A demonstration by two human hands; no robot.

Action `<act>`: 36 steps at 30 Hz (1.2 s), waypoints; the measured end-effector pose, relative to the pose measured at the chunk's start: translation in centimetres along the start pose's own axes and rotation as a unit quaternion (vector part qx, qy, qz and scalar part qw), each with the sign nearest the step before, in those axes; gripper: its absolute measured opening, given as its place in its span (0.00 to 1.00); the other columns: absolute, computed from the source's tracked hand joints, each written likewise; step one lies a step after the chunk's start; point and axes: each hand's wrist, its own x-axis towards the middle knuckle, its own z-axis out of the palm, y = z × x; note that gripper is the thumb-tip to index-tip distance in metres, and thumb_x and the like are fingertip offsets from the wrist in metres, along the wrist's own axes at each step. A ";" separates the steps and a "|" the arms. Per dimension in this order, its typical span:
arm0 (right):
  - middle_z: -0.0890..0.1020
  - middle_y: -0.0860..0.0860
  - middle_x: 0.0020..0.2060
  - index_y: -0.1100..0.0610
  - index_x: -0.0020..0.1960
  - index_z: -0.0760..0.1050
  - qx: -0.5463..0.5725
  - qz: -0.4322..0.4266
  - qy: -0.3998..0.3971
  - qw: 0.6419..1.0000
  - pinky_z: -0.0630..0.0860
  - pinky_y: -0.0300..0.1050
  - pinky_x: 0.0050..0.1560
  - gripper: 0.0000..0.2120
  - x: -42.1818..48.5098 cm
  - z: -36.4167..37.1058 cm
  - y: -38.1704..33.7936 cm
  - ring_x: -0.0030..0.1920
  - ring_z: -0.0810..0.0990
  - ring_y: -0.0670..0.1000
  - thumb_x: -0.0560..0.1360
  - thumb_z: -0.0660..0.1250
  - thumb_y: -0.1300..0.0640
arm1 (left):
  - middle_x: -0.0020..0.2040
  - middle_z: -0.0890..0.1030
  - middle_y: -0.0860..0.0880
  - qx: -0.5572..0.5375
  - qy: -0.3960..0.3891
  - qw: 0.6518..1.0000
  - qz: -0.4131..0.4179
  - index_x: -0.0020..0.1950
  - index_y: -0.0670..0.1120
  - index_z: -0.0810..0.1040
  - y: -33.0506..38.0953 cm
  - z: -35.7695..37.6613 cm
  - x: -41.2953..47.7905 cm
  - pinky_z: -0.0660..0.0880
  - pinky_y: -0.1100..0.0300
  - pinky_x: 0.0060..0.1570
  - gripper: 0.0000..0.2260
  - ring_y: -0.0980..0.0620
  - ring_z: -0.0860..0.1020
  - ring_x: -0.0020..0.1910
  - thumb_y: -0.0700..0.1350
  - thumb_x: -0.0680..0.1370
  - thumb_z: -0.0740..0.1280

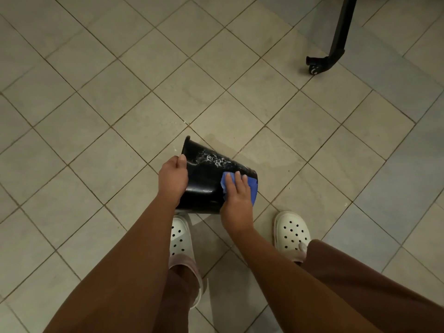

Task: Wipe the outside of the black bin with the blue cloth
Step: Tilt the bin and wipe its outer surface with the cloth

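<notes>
Our left hand (pixel 173 179) hides one edge of the black bin (pixel 204 181): the thumb is hooked over it and the fingers are out of sight behind. The bin sits tilted over the matte tiled floor (pixel 120 92), just ahead of our white perforated clogs (pixel 292 233). Our right hand (pixel 236 200) lies flat, fingers straight, pressing the mostly covered blue cloth (pixel 224 181) against the glossy tapered wall, beside white foamy streaks (pixel 213 161).

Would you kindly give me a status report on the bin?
Left hand grips tilted black plastic bin. Right hand presses blue cloth on its side. White smears above cloth. Nothing obstructing.
</notes>
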 end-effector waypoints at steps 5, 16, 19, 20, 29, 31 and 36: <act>0.59 0.55 0.73 0.55 0.74 0.57 -0.013 0.031 -0.029 0.999 0.49 0.47 0.73 0.31 4.0 -1.9 2.2 0.74 0.52 0.55 0.74 0.62 0.68 | 0.42 0.75 0.45 -0.025 0.009 1.000 -0.002 0.51 0.40 0.75 -0.2 -0.1 -0.2 0.69 0.54 0.48 0.16 0.48 0.74 0.44 0.50 0.84 0.54; 0.54 0.55 0.75 0.56 0.76 0.53 -0.030 -0.008 -0.034 0.999 0.48 0.53 0.75 0.33 2.2 -0.7 0.1 0.75 0.47 0.56 0.74 0.63 0.66 | 0.40 0.74 0.47 0.007 0.005 1.000 0.023 0.51 0.39 0.76 -0.2 0.2 -0.3 0.68 0.56 0.43 0.17 0.49 0.73 0.41 0.49 0.84 0.54; 0.65 0.56 0.69 0.56 0.73 0.60 -0.031 0.015 -0.021 0.999 0.57 0.55 0.71 0.30 4.0 -2.0 2.0 0.71 0.59 0.57 0.73 0.63 0.65 | 0.43 0.74 0.48 -0.007 -0.004 1.000 0.017 0.53 0.42 0.75 -0.4 0.1 -0.5 0.68 0.61 0.39 0.14 0.52 0.73 0.42 0.49 0.85 0.54; 0.68 0.55 0.67 0.56 0.72 0.61 -0.044 0.027 -0.014 0.999 0.58 0.55 0.70 0.28 4.2 -2.3 2.7 0.69 0.62 0.57 0.73 0.62 0.64 | 0.44 0.74 0.48 -0.013 -0.009 1.000 0.013 0.56 0.43 0.74 -0.4 0.1 -0.5 0.68 0.61 0.39 0.13 0.53 0.73 0.42 0.49 0.85 0.54; 0.64 0.57 0.65 0.55 0.70 0.64 0.018 0.022 0.015 0.999 0.66 0.54 0.66 0.21 3.1 -1.4 3.8 0.64 0.61 0.57 0.77 0.60 0.60 | 0.43 0.76 0.42 -0.022 -0.062 0.995 -0.069 0.45 0.45 0.75 0.6 -0.4 0.9 0.71 0.51 0.47 0.16 0.43 0.75 0.45 0.51 0.82 0.54; 0.66 0.56 0.65 0.55 0.70 0.65 0.027 0.001 0.026 0.999 0.67 0.54 0.65 0.21 2.8 -1.3 4.0 0.63 0.63 0.56 0.77 0.60 0.60 | 0.45 0.77 0.42 -0.026 -0.059 0.994 -0.090 0.50 0.45 0.76 0.7 -0.1 0.7 0.72 0.50 0.50 0.20 0.44 0.76 0.46 0.56 0.83 0.51; 0.65 0.55 0.69 0.56 0.73 0.60 0.053 0.052 0.058 0.995 0.61 0.53 0.70 0.24 1.3 -1.6 4.5 0.68 0.61 0.54 0.77 0.60 0.61 | 0.46 0.77 0.44 -0.050 -0.033 0.997 -0.054 0.51 0.44 0.77 1.1 0.3 0.7 0.73 0.47 0.55 0.16 0.44 0.76 0.49 0.51 0.84 0.53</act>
